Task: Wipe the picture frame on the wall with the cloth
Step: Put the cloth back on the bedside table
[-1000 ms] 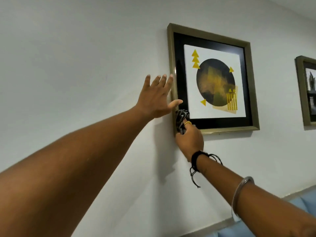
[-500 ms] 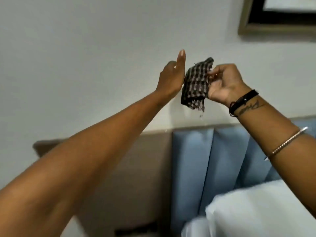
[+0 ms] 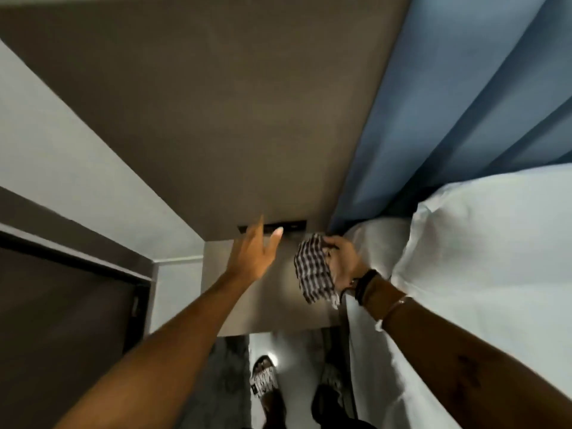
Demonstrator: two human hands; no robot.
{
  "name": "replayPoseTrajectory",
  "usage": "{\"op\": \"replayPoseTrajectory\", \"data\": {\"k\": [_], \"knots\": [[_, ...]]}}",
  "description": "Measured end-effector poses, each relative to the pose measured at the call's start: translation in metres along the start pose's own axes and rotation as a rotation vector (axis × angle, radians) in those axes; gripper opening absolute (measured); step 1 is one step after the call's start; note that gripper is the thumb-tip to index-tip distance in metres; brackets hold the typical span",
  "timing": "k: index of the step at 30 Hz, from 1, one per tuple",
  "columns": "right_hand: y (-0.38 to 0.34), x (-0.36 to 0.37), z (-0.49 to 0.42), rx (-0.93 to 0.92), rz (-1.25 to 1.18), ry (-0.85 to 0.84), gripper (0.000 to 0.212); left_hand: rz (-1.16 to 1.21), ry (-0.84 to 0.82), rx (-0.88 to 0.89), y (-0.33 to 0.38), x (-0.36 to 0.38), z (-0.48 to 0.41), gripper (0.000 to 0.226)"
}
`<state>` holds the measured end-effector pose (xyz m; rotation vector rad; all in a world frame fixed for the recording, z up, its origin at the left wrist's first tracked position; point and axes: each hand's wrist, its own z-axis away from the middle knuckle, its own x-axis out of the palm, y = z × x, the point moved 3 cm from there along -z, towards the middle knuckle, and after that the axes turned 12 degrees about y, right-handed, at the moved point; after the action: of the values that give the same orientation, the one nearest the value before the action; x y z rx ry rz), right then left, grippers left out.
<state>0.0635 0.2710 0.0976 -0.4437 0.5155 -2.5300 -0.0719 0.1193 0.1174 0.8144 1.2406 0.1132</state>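
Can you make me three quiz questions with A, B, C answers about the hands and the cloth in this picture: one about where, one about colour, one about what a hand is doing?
1. Where is the cloth?
A. On the floor
B. In the right hand
C. On the pillow

2. What colour is the padded headboard?
A. Blue
B. Red
C. Green

3. How is the left hand?
A. Shut in a fist
B. Gripping the cloth
C. Open, holding nothing

Answers:
1. B, the right hand's fingers are closed on the checked cloth.
2. A, the padded panels at upper right are blue.
3. C, its fingers are spread with nothing in them.
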Motion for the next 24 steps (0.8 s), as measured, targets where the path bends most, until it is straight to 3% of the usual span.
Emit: {"op": "replayPoseTrajectory", "data": {"k": [7, 12, 18, 24], "knots": [[0.092, -0.051, -0.149, 0.243, -0.268, 0.131, 0.076, -0.157, -0.133, -0.041, -0.120, 0.111, 0.037, 0.067], [0.123, -0.062, -0.244, 0.299, -0.316, 0.152, 0.088, -0.184, -0.201, 0.028, -0.172, 0.200, 0.019, 0.067], [0.148, -0.057, -0.325, 0.288, -0.202, 0.210, 0.095, -0.076, -0.152, 0.087, -0.198, 0.269, -0.013, 0.061], [0.149, -0.062, -0.343, 0.274, 0.078, 0.381, 0.086, -0.243, -0.275, 0.109, -0.213, 0.288, -0.016, 0.078]]}}
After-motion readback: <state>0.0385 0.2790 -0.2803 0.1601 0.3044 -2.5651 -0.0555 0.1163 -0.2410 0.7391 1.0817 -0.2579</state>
